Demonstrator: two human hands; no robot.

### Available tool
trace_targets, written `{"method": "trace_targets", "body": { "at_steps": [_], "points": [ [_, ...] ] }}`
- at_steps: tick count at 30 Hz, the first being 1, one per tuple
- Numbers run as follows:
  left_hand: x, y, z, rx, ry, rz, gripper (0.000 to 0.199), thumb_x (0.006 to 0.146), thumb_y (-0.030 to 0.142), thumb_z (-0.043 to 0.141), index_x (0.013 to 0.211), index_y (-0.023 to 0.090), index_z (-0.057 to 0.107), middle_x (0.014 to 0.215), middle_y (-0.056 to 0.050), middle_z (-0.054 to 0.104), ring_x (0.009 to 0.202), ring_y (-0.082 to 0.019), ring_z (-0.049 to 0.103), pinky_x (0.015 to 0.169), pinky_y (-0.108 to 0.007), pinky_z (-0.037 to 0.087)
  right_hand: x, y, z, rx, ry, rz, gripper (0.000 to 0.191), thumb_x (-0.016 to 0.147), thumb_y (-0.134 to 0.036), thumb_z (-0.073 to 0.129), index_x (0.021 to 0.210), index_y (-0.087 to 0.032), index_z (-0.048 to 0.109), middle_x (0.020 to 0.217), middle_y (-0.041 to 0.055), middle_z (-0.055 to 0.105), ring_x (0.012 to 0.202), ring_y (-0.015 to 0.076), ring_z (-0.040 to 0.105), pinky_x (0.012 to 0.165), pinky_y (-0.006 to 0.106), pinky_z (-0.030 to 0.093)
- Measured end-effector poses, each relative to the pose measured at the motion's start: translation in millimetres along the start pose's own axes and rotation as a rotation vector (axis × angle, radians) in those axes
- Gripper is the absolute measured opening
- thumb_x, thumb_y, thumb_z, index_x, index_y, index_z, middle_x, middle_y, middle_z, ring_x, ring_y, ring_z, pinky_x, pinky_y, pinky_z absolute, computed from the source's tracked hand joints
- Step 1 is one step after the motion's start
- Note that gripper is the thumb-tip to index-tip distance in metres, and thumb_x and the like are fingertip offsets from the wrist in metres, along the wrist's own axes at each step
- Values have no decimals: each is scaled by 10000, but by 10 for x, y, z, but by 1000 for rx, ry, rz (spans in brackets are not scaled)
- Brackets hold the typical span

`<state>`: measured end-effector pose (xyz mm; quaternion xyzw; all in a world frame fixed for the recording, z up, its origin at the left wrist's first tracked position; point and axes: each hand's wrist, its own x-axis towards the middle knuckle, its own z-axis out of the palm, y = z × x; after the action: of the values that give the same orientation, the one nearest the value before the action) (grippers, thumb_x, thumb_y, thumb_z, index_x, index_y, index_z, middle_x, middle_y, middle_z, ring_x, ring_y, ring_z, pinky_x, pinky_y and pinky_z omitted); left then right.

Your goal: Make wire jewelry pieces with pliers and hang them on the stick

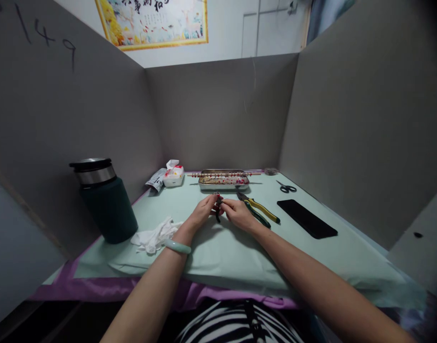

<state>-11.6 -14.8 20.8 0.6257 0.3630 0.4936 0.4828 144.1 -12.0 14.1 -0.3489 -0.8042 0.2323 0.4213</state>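
Observation:
My left hand (203,208), with a pale green bangle on its wrist, is closed around a small pair of pliers (217,216) with dark handles. A tiny red piece shows near the plier jaws, too small to name. My right hand (238,213) is in a pinch right beside the pliers, its fingertips at the jaws. What it pinches is hidden. Just behind the hands stands a metal tray (223,187) of small red and gold beads, with beaded sticks (223,175) laid across its top. Larger pliers (257,208) with yellow and green handles lie to the right.
A dark green bottle (109,205) stands at the left, near a crumpled white cloth (156,237). A tissue pack (173,176) and a silvery packet (157,181) lie at back left. Scissors (287,187) and a black phone (307,219) lie right. Grey panels (222,114) enclose the table.

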Motion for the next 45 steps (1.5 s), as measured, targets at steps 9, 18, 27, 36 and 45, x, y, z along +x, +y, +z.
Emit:
{"method": "trace_targets", "body": {
  "at_steps": [9,18,27,36,45],
  "points": [
    [24,-30,9,-6,10,-30,457,811,565,458,999,167,581,819,-49,613,505,-115,580,481,-238,460,-9,23,21,-201,64,-40,283,869,-254,443,645,-162,591,613,2,581,582,110,468,590,218,321],
    [11,20,-37,24,10,-33,440,776,520,536,1037,176,625,841,-50,615,546,-114,587,493,-230,453,21,16,-37,22,-63,24,329,844,-316,459,563,-158,523,506,-35,442,517,92,395,518,216,293],
    [85,-58,-158,-219,190,90,376,728,464,635,909,135,642,768,-35,580,631,-91,533,578,-220,453,16,15,-140,343,-319,305,253,783,-391,553,727,-151,606,457,-59,405,380,64,290,378,218,192],
    [44,-43,-185,-316,125,4,358,682,338,708,934,140,550,931,-105,654,648,-118,602,619,-288,498,6,234,-144,-563,-38,155,246,763,-401,606,675,-180,670,657,76,613,654,188,516,582,283,309],
    [63,-94,-116,-166,150,-47,323,615,329,753,838,120,650,780,-49,636,595,-108,571,586,-271,497,44,50,10,-160,132,-69,236,853,-346,511,858,-170,667,813,44,645,726,138,540,670,247,388]
  ]
}}
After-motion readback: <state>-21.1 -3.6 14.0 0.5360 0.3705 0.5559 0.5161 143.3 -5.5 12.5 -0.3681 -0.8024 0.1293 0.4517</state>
